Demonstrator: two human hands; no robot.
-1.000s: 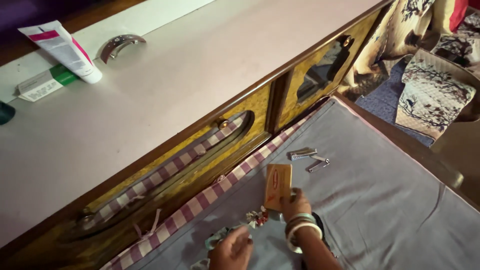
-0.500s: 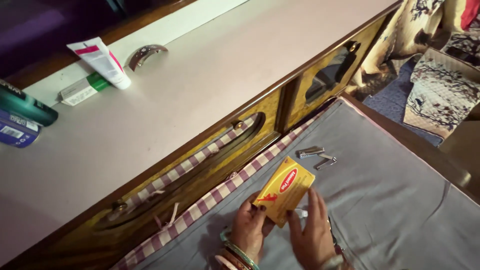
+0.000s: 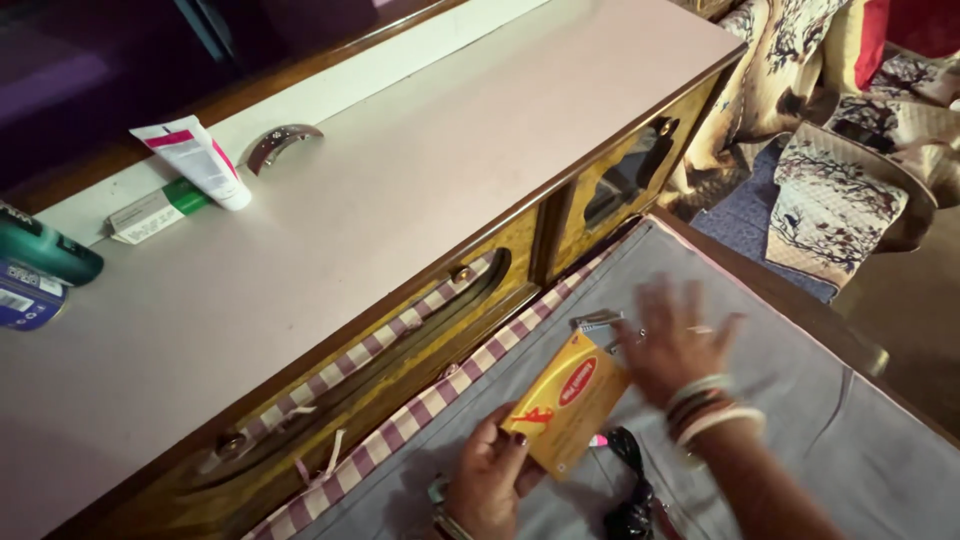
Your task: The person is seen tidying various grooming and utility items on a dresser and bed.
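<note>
Left hand (image 3: 490, 478) pinches the yellow box (image 3: 567, 400) by its lower corner, tilted above the grey sheet (image 3: 800, 400), freeing the right hand (image 3: 672, 345), fingers spread, over metal clippers (image 3: 596, 322).

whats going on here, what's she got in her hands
A person sits at a grey cloth spread beside a wooden cabinet. The left hand holds a small yellow box by its lower corner, tilted up off the cloth. The right hand, blurred and fingers spread, is over the metal nail clippers lying just past the box. A white tube lies on the cabinet top.
</note>
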